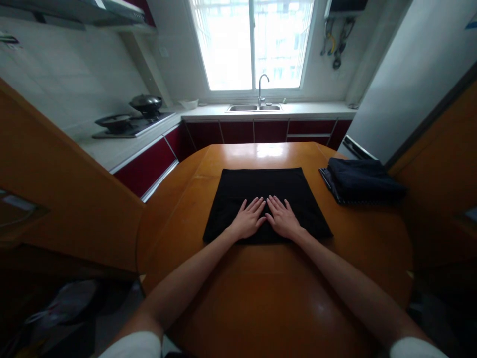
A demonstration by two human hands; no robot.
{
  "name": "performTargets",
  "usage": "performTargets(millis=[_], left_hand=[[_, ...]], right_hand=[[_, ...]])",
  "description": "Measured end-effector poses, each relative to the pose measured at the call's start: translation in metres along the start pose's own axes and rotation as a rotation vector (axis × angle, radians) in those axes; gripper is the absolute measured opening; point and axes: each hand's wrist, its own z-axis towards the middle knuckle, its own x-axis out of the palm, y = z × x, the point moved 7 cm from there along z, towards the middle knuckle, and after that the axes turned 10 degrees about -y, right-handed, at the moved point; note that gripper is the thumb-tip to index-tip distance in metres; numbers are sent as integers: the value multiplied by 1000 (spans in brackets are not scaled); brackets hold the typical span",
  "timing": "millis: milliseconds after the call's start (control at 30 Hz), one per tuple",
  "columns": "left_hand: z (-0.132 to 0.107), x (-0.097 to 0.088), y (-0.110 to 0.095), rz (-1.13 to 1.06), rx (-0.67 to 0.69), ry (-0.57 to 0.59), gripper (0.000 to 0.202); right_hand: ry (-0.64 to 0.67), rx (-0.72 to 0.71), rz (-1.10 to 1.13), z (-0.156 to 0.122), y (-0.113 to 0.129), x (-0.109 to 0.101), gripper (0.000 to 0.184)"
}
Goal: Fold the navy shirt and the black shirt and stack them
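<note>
- My left hand (249, 219) and right hand (282, 218) lay flat, fingers spread, gripping nothing, on the black cloth (266, 191).
- Folded clothes (363, 181) sat well right (on the table (261, 298)).

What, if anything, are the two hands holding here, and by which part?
Nothing is gripped. The left hand and right hand lie flat, palms down and side by side, on the near middle of the black cloth spread on the wooden table.

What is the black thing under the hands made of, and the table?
The black cloth looks like soft matte fabric: it lies flat and limp with no shine. The table looks like varnished wood, orange-brown and glossy, mirroring the window light.
</note>
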Motion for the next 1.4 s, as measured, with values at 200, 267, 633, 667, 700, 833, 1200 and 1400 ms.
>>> performTargets(millis=[200, 267, 633, 667, 700, 833, 1200, 1400], left_hand=[[-33, -14, 69, -18, -200, 18, 61], [-48, -23, 95, -2, -276, 9, 61], [-136, -94, 38, -108, 21, -87, 43], [-143, -96, 36, -110, 24, -88, 40], [-148, -96, 38, -111, 17, -98, 38], [-153, -97, 51, -118, -8, -180, 38], [-200, -125, 21, -214, 36, 65, 28], [-141, -147, 80, -330, -272, -122, 36]], right_hand=[[7, 235, -94, -24, -95, -19, 72], [-8, 286, -105, -33, -118, -28, 69], [-213, -79, 32, -117, -73, -96, 37], [-189, -97, 32, -125, -71, -96, 35], [-177, -96, 31, -130, -71, -95, 35], [-208, -33, 38, -131, -80, -95, 37], [62, -33, 137, -185, -47, -120, 21], [-64, 102, 281, -119, -71, -136, 20]])
